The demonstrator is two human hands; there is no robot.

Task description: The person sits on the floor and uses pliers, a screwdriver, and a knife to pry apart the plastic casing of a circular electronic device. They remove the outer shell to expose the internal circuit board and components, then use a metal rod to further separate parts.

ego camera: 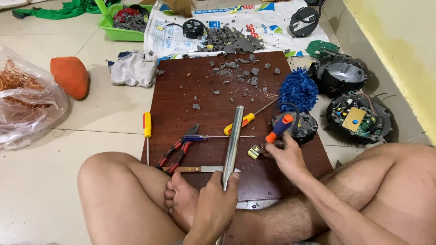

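The person sits cross-legged on the tiled floor (pixel 104 109), and a dark brown board (pixel 181 90) lies in front of the legs as the work surface. On its far part are many grey broken pieces (pixel 236 43), and at its right edge a blue fluffy duster (pixel 297 88) and a round black motor part (pixel 305 128).

The left hand (pixel 213 204) is closed around the lower end of a long steel tube (pixel 233 140), which points away over the board. The right hand (pixel 284 156) is closed on an orange-and-blue screwdriver (pixel 279 129) and presses a small yellow block (pixel 254 151) on the board with its fingers; the tip of the tool is hidden.

To do this well, I think the block must lie flat on the board, fixed by the fingertips, and the tool should work away from the fingers. The heavy tube is better kept low and steady, clear of the right hand.

Red pliers (pixel 175 154), a knife (pixel 200 169) and a yellow screwdriver (pixel 147 129) lie near the left knee.
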